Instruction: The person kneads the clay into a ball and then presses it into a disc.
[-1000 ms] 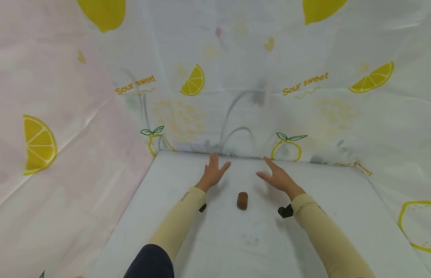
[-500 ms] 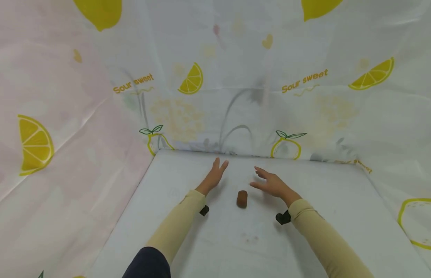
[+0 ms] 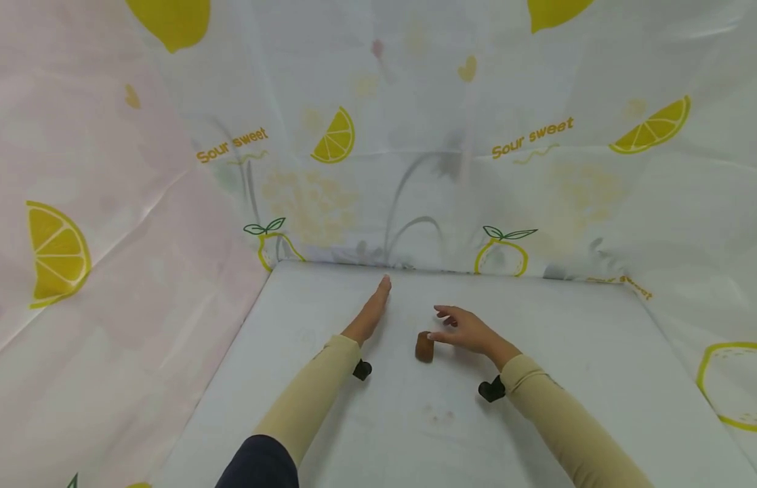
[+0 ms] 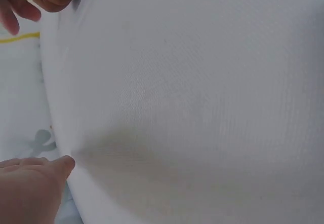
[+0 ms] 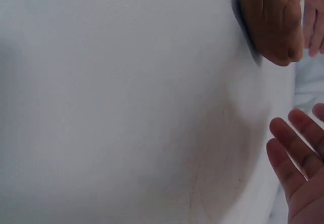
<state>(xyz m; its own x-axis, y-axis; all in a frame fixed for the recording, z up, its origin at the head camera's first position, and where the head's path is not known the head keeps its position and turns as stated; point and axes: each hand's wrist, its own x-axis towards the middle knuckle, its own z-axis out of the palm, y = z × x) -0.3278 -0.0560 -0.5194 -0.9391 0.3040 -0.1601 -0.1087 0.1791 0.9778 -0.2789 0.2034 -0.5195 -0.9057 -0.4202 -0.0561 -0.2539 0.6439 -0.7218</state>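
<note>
Two grips, both released: your left hand [image 3: 372, 313] and right hand [image 3: 469, 332] hold nothing. Best curl the right thumb and fingers gently round the brown, stubby, clay-like lump [image 3: 423, 350] between your hands on the white, flat desk [image 3: 415, 440]; it may dent. Count: one lump, two hands, one desk.

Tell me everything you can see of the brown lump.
The brown lump is short, blunt and roughly cylindrical, apparently modelling clay; creases and a small dent show in the right wrist view. It rests on the white tabletop, long side pointing away from the person, between the left hand and right hand. Neither grips it. The right thumb overlaps its edge in the head view; contact is unclear.
</note>
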